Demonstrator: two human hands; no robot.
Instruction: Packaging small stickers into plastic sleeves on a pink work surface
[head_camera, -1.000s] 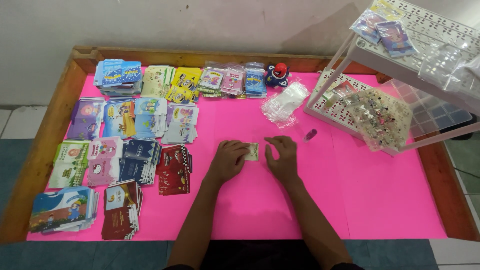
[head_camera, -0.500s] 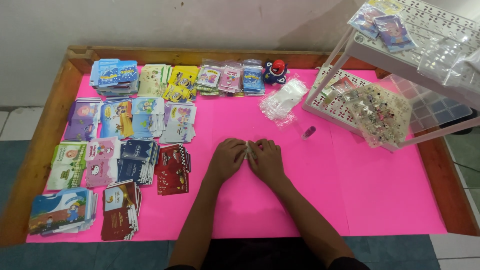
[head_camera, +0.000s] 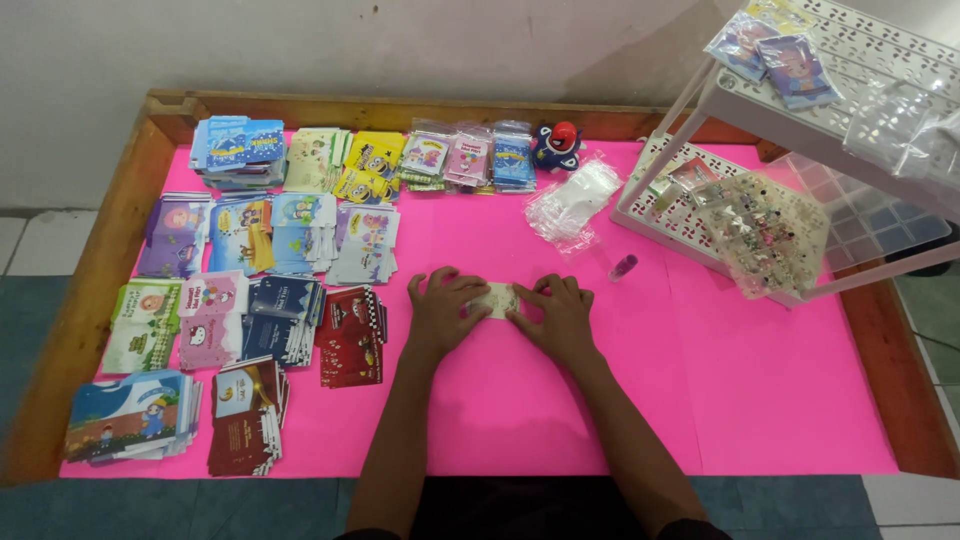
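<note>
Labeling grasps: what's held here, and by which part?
Both hands, left hand and right hand, press a small pale packet flat on the pink sheet, at its two ends.

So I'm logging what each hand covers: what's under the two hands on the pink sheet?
A small pale packet lies flat on the pink sheet. The left hand and right hand press its ends, so only its middle shows; the rest is covered.

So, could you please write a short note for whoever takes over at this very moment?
Left hand and right hand both press flat on a small pale packet mid-table on the pink sheet.
Sorted card stacks lie to the left, clear bags and a small vial to the right, by the white rack.
Done: many stacks laid out in rows.
Left: the packet under the hands is not yet set with any stack.
</note>
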